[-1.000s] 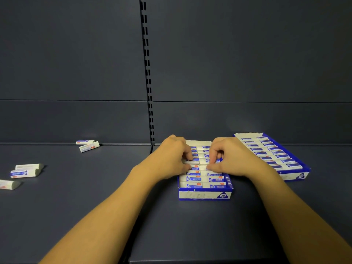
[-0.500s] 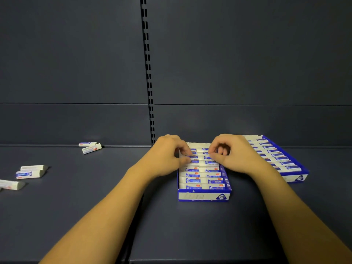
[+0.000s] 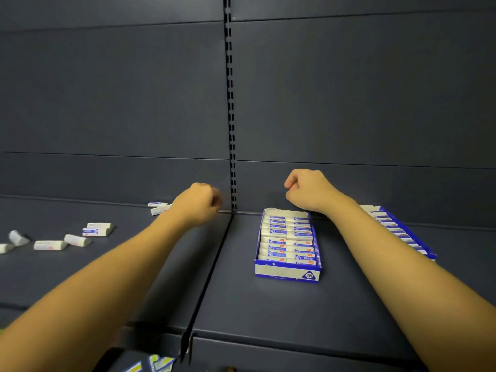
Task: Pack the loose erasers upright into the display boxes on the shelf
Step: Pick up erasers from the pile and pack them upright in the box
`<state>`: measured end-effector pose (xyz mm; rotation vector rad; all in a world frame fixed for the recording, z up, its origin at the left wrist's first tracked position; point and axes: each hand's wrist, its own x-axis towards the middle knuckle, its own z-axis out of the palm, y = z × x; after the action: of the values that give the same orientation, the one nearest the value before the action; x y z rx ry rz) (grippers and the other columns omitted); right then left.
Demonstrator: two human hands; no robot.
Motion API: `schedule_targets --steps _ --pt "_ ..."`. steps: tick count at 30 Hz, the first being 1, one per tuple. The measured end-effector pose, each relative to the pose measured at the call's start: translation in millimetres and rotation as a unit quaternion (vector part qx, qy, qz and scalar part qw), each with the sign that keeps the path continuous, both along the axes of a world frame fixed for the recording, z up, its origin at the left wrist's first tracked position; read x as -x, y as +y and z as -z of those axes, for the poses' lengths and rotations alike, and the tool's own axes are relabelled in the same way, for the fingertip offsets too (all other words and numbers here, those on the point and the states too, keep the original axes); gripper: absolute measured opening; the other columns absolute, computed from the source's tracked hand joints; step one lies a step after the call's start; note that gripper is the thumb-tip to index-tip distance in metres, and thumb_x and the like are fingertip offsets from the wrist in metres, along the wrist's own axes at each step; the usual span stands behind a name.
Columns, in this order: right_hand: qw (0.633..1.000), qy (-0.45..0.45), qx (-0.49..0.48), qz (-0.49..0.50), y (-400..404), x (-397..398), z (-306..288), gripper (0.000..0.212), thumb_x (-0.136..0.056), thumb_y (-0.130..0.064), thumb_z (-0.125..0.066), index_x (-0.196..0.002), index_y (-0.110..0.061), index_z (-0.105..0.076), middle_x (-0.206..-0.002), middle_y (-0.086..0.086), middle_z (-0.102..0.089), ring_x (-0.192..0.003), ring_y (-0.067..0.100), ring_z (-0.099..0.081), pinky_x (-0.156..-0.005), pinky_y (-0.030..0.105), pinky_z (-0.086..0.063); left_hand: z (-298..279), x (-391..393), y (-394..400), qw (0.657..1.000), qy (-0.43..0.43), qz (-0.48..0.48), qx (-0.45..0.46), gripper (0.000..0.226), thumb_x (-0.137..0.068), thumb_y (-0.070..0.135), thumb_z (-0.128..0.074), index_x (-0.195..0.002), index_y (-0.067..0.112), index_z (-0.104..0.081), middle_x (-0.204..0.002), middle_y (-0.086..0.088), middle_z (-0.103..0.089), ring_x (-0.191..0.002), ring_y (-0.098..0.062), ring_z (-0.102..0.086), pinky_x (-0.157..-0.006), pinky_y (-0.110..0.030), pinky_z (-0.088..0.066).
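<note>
- The shelf (image 3: 268, 312) carries two display boxes: the near display box (image 3: 287, 272) looks full, the far display box (image 3: 413, 237) (half hidden by an arm) also filled.
- Left hand (image 3: 197, 204) and right hand (image 3: 306, 191) hover curled, holding nothing.
- Loose erasers (image 3: 77, 238) lie leftward, unpacked.

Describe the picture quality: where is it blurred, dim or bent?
Head view: dim, even light; left hand smeared by motion blur, right hand sharper; middle box crisp, its "2B" readable; loose erasers at the left edge soft; wide lens bends the shelf edge.
</note>
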<state>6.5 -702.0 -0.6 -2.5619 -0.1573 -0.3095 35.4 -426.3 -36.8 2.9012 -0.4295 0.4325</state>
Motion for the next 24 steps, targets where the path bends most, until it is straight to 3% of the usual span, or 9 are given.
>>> schedule_targets --steps 3,6,8,13,18,24 --pt "0.996 0.015 0.076 -0.05 35.2 -5.5 -5.6 0.026 -0.084 -0.014 -0.059 -0.11 -0.019 -0.061 -0.113 0.005 -0.061 -0.097 0.023 -0.062 -0.083 0.037 -0.055 -6.9 16.1 22.3 0.998 0.008 -0.037 -0.047 0.02 -0.091 0.019 -0.052 -0.096 0.018 -0.072 -0.102 -0.004 -0.066 -0.087 -0.028 -0.064 -0.077 -0.043 -0.059" --pt "0.984 0.041 0.149 -0.088 72.2 -4.7 -9.9 0.034 -0.082 -0.013 -0.055 -0.115 -0.005 -0.062 -0.117 0.016 -0.063 -0.104 0.035 -0.065 -0.09 0.048 -0.057 -15.5 32.4 44.3 0.996 0.005 -0.074 -0.051 0.02 -0.094 0.02 -0.054 -0.103 0.016 -0.072 -0.102 -0.006 -0.066 -0.085 -0.028 -0.064 -0.075 -0.038 -0.058" --pt "0.978 0.044 0.176 -0.103 94.2 -2.3 -11.9 0.034 -0.081 -0.015 -0.054 -0.112 -0.004 -0.063 -0.115 0.018 -0.063 -0.101 0.036 -0.065 -0.089 0.048 -0.058 -21.1 42.7 61.2 0.993 0.004 -0.106 -0.048 0.021 -0.094 0.02 -0.052 -0.103 0.015 -0.071 -0.101 -0.007 -0.065 -0.083 -0.029 -0.063 -0.071 -0.035 -0.056" --pt "0.974 0.046 0.18 -0.129 146.7 5.1 -8.6 0.037 -0.082 -0.014 -0.055 -0.116 -0.001 -0.062 -0.117 0.018 -0.064 -0.089 0.031 -0.065 -0.075 0.039 -0.055 -30.1 72.6 121.0 0.983 0.02 -0.178 -0.034 0.018 -0.091 0.021 -0.052 -0.091 0.015 -0.069 -0.089 -0.007 -0.065 -0.077 -0.028 -0.064 -0.074 -0.041 -0.06" --pt "0.971 0.046 0.182 -0.15 207.8 15.3 -5.9 0.04 -0.083 -0.014 -0.056 -0.12 -0.003 -0.063 -0.121 0.018 -0.064 -0.111 0.034 -0.064 -0.093 0.051 -0.055 -30.2 95.7 188.3 0.978 0.025 -0.208 -0.014 0.02 -0.087 0.014 -0.051 -0.088 0.012 -0.071 -0.087 -0.008 -0.068 -0.075 -0.03 -0.065 -0.074 -0.041 -0.061" --pt "0.972 0.026 0.173 -0.155 284.1 30.5 -5.6 0.026 -0.083 -0.021 -0.058 -0.106 -0.01 -0.066 -0.105 0.011 -0.065 -0.094 0.03 -0.066 -0.086 0.045 -0.059 -26.6 115.4 263.2 0.98 0.025 -0.197 -0.017 0.02 -0.092 0.014 -0.054 -0.101 0.013 -0.072 -0.096 -0.007 -0.069 -0.08 -0.026 -0.066 -0.078 -0.041 -0.061"
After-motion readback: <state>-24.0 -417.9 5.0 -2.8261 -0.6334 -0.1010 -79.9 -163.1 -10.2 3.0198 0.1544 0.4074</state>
